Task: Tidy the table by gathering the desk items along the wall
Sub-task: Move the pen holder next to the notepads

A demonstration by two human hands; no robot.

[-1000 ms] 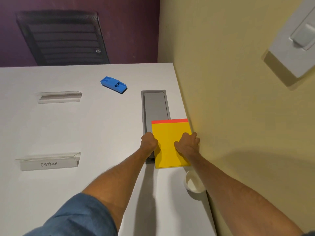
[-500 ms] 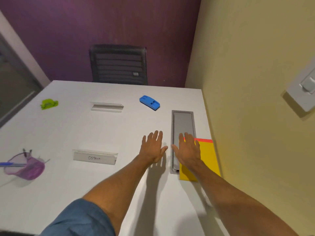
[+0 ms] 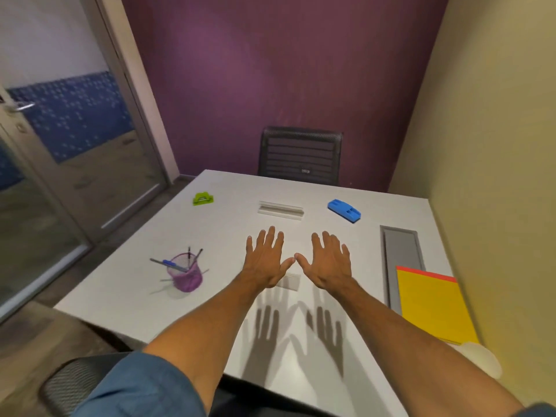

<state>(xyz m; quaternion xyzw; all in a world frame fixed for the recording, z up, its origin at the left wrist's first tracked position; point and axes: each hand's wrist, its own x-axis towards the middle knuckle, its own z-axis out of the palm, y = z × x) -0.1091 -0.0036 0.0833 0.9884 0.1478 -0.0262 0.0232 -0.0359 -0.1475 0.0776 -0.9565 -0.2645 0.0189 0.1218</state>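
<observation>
My left hand (image 3: 264, 260) and my right hand (image 3: 329, 261) hover flat above the white table (image 3: 228, 308), fingers spread, thumbs nearly touching, holding nothing. Beneath them a clear name holder (image 3: 290, 280) is mostly hidden. A yellow notepad (image 3: 433, 303) with a red top lies by the yellow wall at the right. A second clear name holder (image 3: 281, 210), a blue stapler-like item (image 3: 344, 210) and a green item (image 3: 203, 198) sit further back. A purple mesh pen cup (image 3: 185, 272) stands at the left.
A grey cable tray lid (image 3: 401, 254) is set into the table beside the notepad. A white round object (image 3: 481, 358) sits by the wall at the near right. A black mesh chair (image 3: 301, 155) stands at the far side; a glass door is at the left.
Both hands have left the yellow notepad and moved left to the middle of the table, fingers now spread. The view has swung left, bringing the pen cup and door in.
</observation>
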